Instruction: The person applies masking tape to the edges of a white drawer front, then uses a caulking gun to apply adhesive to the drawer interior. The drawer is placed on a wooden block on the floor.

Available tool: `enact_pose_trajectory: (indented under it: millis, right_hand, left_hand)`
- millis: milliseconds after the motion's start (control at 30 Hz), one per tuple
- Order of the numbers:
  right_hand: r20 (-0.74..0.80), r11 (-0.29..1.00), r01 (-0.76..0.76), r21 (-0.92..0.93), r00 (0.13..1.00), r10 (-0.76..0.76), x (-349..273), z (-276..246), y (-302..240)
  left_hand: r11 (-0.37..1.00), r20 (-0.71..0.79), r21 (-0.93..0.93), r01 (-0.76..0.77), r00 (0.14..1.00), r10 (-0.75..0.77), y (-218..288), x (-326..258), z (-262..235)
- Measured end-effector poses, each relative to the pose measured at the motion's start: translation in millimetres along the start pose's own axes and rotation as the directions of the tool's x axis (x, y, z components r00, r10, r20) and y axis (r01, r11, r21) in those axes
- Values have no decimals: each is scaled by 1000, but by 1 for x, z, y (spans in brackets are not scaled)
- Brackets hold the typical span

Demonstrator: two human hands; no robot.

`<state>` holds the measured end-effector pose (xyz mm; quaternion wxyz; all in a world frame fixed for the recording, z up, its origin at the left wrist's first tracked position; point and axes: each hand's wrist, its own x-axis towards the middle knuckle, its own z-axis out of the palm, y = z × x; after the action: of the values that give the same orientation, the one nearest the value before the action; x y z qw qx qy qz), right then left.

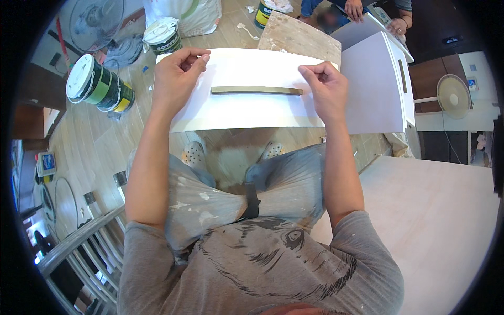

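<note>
At left, one standing fan (97,23); then three paint buckets (98,84). The left hand (181,73), thumb and fingertips drawn together, is at the upper left of one white panel (247,68) above the knees; one brass-coloured handle (257,91) crosses it. The right hand (326,86) pinches likewise at upper right; whether either grips anything, I cannot tell. Rightward: one white box (365,86), another person's two hands (397,26), one round fan (453,96). The room's floor (100,157) is pale wood-look planks.

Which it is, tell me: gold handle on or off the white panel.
On: the gold handle lies along the white panel; whether fastened, cannot tell.
</note>
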<state>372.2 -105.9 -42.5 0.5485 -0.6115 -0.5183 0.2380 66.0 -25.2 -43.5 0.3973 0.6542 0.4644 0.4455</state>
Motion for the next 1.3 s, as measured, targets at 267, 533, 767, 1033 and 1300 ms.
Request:
enact_pose_trajectory:
  millis: [267,533,767,1033,1300]
  right_hand:
    - [343,758,4,-652,893,290,35,43,-32]
    - [253,775,-157,-612,890,380,55,-29,16]
    - [319,703,-17,-711,883,344,37,45,-26]
    - [96,706,-93,-702,970,223,43,-7,-13]
    - [725,569,641,-515,680,-108,-22,98,-33]
  left_hand:
    - [968,358,240,-79,934,-13,10,-4,9]
    - [957,376,269,-105,926,-4,16,-3,11]
    - [963,405,267,-22,910,-91,13,0,7]
    - [969,422,233,-86,906,-21,15,0,12]
    - [970,491,244,-1,862,-123,13,6,-8]
